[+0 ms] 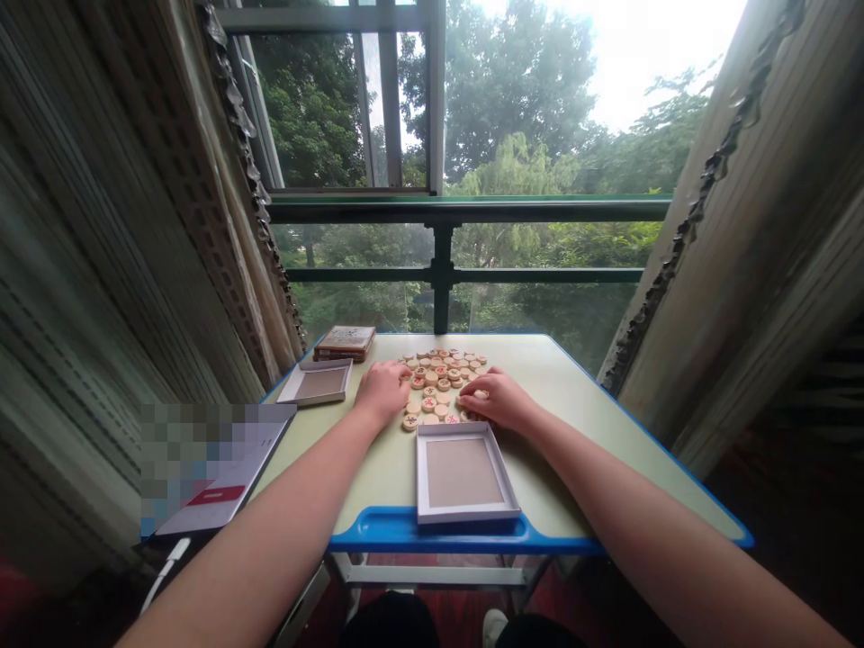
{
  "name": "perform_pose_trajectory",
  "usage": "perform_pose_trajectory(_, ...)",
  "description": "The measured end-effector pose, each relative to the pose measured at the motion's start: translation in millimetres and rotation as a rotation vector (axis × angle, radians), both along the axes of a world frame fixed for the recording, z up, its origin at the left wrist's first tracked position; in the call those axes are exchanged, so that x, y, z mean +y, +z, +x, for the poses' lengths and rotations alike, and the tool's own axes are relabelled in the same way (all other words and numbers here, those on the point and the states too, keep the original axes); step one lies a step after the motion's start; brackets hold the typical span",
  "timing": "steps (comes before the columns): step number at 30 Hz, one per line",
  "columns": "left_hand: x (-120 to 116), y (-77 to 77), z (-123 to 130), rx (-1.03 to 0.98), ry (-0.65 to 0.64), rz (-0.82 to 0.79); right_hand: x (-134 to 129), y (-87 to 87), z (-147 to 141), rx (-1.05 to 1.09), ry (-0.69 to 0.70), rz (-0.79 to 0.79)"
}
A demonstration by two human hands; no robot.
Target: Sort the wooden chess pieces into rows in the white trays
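Wooden discs (430, 405) lie between left hand (383, 391) and right hand (503, 400), fingers (471, 401) half-curled; grip unclear.

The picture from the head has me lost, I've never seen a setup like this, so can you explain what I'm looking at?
There is no robot here. A camera worn on a person's head looks forward and down, giving this one view. The bare left hand and right hand are that person's own. On the table lie round wooden pieces, some with red or black markings. A shallow open tray sits nearest the person; a second tray and a small stack are at the left. Both hands are at the pieces, but whether either grips one is hard to tell.
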State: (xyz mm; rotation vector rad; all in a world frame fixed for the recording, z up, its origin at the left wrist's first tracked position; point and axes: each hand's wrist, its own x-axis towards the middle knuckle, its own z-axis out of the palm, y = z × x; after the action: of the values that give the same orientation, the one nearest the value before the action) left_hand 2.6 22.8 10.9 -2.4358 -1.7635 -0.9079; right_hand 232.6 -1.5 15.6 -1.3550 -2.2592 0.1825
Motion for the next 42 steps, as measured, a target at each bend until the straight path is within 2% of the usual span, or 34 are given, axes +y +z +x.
perform_pose_trajectory(7,-0.1,2.6,-4.2,0.088,0.036,-0.149,-1.3,-2.4,-5.4,0.066,0.000,0.013)
perform_pose_trajectory(13,1.1,3.5,-2.6,0.144,0.046,-0.093,-3.1,3.5,-5.4,0.023,0.061,0.173)
perform_pose_trajectory(19,4.5,-1.2,-5.4,0.126,0.032,-0.115,-12.1,12.0,-14.6,-0.107,0.240,0.012)
perform_pose_trajectory(24,8.1,-2.8,-5.0,-0.018,-0.049,-0.052,-5.2,9.2,-10.8,-0.087,0.050,0.025)
perform_pose_trajectory(28,7.6,-3.5,-1.8,-0.161,-0.153,-0.014,-0.8,8.3,-7.9,-0.048,-0.053,-0.041)
perform_pose_trajectory(33,8.5,-6.1,-1.6,-0.204,-0.207,-0.014,-1.9,10.7,-6.6,-0.035,-0.089,-0.081)
perform_pose_trajectory(38,8.9,-5.9,-3.9,-0.205,-0.198,-0.033,-1.2,7.8,-7.7,0.040,-0.089,-0.120)
perform_pose_trajectory(42,7.8,-3.7,-5.6,-0.195,-0.153,-0.028,-0.8,6.4,-9.4,0.140,-0.079,-0.049)
